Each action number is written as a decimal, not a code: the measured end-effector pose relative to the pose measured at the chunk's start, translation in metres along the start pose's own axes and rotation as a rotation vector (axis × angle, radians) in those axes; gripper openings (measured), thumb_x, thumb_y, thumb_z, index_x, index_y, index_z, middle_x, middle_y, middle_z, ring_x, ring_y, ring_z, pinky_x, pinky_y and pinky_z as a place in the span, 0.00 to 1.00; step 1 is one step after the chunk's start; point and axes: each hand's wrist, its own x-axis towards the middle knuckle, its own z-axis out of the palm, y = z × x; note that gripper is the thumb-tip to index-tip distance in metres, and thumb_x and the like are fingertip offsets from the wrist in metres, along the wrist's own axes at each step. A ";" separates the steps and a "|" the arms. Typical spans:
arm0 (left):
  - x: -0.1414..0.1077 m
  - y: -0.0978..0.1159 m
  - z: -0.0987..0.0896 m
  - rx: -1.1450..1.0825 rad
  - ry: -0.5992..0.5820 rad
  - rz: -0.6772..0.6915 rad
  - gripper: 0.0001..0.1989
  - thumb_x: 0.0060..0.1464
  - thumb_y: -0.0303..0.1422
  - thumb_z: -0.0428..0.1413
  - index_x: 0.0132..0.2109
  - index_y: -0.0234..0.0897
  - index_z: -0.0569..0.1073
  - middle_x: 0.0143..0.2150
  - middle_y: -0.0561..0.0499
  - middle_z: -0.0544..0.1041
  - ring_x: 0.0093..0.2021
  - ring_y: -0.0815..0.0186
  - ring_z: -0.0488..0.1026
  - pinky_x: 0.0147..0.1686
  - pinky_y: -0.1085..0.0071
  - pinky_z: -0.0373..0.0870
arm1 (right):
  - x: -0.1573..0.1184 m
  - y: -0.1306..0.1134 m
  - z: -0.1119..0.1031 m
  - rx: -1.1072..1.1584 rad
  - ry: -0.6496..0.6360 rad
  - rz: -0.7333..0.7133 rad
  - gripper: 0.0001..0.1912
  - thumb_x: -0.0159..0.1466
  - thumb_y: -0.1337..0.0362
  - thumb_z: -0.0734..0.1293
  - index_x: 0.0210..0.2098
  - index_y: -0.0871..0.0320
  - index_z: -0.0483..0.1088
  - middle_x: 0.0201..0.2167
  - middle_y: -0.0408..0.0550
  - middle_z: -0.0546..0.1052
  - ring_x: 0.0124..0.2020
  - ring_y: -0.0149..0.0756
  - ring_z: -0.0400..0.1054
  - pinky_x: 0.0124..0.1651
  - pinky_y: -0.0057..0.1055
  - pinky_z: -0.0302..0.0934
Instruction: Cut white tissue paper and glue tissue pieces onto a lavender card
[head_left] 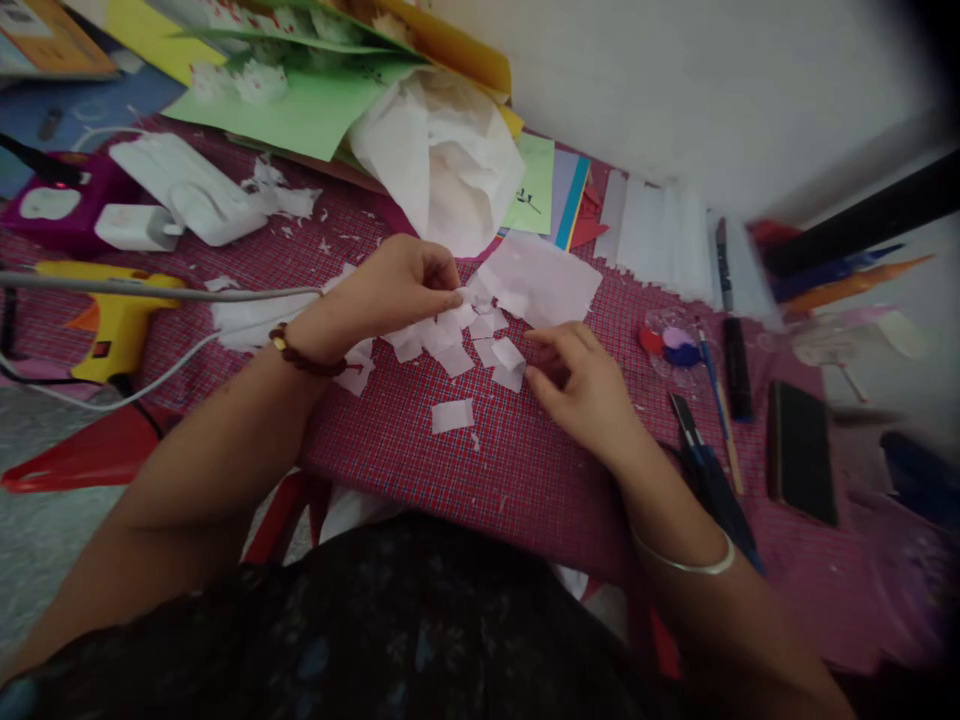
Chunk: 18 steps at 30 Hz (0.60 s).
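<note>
Left hand [394,295] over paper squares [454,360] heaped mid-tabletop [420,460]; grip nearly closed, thumb tip near fingers, cannot tell whether paper is pinched between. Right hand [577,385] at heap's right edge, grip spread, thumb and forefinger apart beside squares. One square lies apart, nearer person. Larger sheet [551,280] just behind heap, white bag [480,150] beyond. Glue gun [124,320] far left; brush [718,400], phone [802,450] right.
</note>
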 end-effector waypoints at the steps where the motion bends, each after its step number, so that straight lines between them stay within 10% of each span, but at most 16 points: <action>1: 0.000 -0.001 0.002 0.009 -0.008 0.007 0.04 0.49 0.29 0.59 0.28 0.33 0.73 0.24 0.53 0.72 0.26 0.70 0.66 0.28 0.72 0.58 | 0.001 0.002 0.003 -0.035 -0.029 -0.019 0.19 0.62 0.70 0.66 0.52 0.58 0.72 0.47 0.57 0.75 0.47 0.48 0.72 0.49 0.45 0.67; 12: -0.004 0.003 0.012 0.094 -0.537 0.241 0.14 0.57 0.39 0.55 0.29 0.36 0.76 0.25 0.52 0.74 0.24 0.71 0.66 0.25 0.73 0.58 | 0.010 0.006 0.016 0.261 0.100 0.191 0.05 0.63 0.66 0.65 0.29 0.54 0.70 0.26 0.44 0.73 0.29 0.34 0.66 0.34 0.34 0.60; 18: -0.003 0.005 0.022 -0.108 -0.350 0.235 0.08 0.58 0.35 0.55 0.38 0.37 0.77 0.28 0.52 0.76 0.26 0.71 0.69 0.26 0.74 0.61 | 0.008 0.004 0.012 0.774 0.136 0.365 0.07 0.60 0.59 0.67 0.30 0.54 0.69 0.23 0.40 0.72 0.26 0.31 0.64 0.32 0.33 0.60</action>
